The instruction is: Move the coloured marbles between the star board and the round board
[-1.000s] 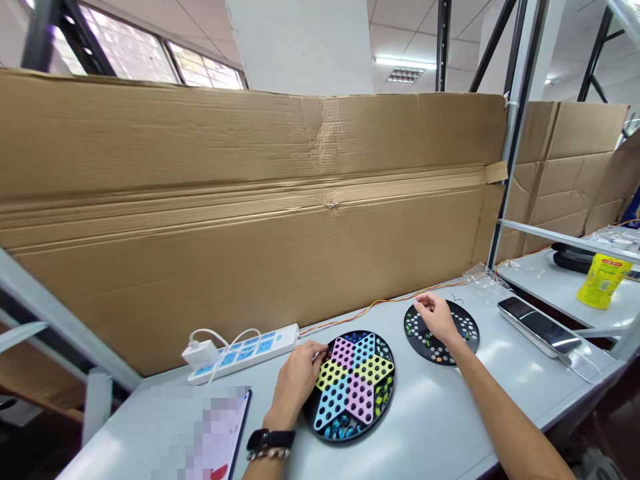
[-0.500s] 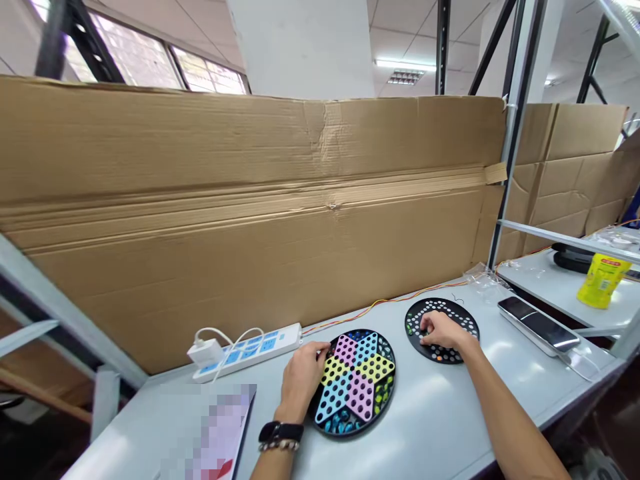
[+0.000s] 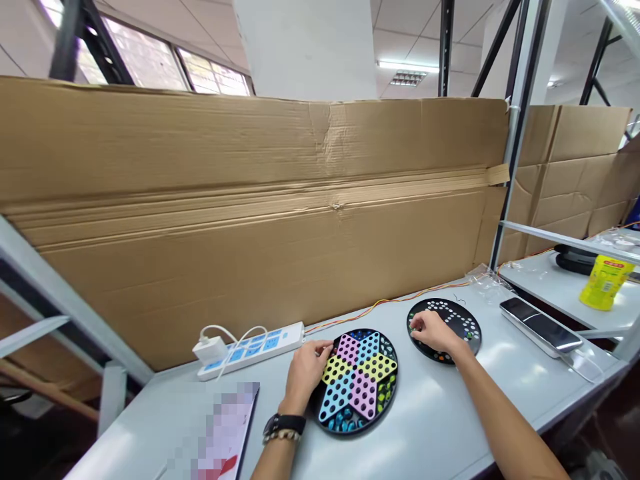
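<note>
A round black Chinese checkers board point(image 3: 357, 380) with a coloured star of pink, blue and yellow points lies on the grey table point(image 3: 425, 427); marbles sit in its rim pockets. My left hand point(image 3: 306, 371), with a watch on its wrist, rests on the board's left edge, fingers curled against the rim. To the right lies a smaller black disc point(image 3: 453, 317) with white dots and a few coloured marbles. My right hand point(image 3: 433, 331) lies over the disc's left side, its fingertips pinched together at the disc; what they hold is too small to see.
A white and blue power strip point(image 3: 250, 347) with a plugged charger lies behind the board. A phone point(image 3: 540, 323) lies at the right, a blurred booklet point(image 3: 220, 433) at the front left. A tall cardboard wall point(image 3: 250, 213) backs the table. A yellow bottle point(image 3: 603, 283) stands on the neighbouring table.
My right hand moved from the disc's far left edge down onto its left side and closed its fingertips there. The left hand stayed on the board's rim. The view shifted slightly.
</note>
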Demonstrator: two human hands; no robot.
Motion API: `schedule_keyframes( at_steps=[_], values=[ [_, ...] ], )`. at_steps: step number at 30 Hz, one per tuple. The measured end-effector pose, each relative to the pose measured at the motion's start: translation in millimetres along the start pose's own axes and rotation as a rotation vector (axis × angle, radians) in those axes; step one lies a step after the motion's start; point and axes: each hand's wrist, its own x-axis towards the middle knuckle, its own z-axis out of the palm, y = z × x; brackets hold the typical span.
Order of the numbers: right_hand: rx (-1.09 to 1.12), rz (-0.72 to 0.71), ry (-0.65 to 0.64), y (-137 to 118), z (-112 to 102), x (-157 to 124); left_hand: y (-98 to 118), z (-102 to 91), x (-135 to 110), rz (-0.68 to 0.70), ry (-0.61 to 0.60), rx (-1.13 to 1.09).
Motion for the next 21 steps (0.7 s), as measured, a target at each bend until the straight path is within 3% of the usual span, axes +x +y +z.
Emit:
schedule_keyframes(
  at_steps=[8,17,21],
  values=[
    [0.018,-0.008,0.003,-2.7,4.3,-0.4,6.6,-1.9,-4.2,0.117,0.003,0.056],
    [0.027,0.013,0.028,-7.4,3.2,-2.6,12.8,-3.3,-9.5,0.153,0.003,0.079],
    [0.097,0.004,0.111,-16.3,2.7,-2.6,12.3,-5.5,-11.7,0.146,0.070,0.049]
  ],
)
